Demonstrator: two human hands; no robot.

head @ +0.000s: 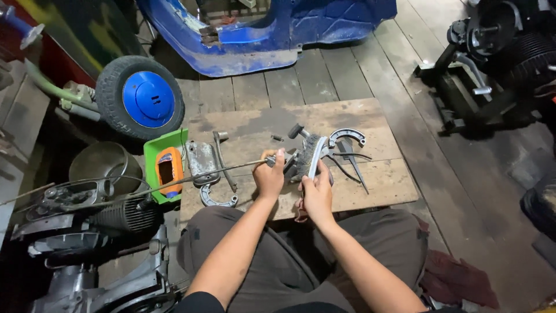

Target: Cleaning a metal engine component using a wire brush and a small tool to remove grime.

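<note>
On the worn plywood board [370, 191] before us, the curved grey metal brake shoe [347, 137] lies right of the flat grey metal plate [201, 162].

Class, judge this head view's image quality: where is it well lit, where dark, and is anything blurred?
Head view: the worn plywood board and both hands, left hand and right hand on the wire brush, are evenly lit and sharp; the grey engine at lower left sinks into shadow.

Blue-hubbed wheel [141, 97], perhaps scooter body [266, 29]

Parts [217, 165] crowd left — board's [379, 185] right bare
</note>
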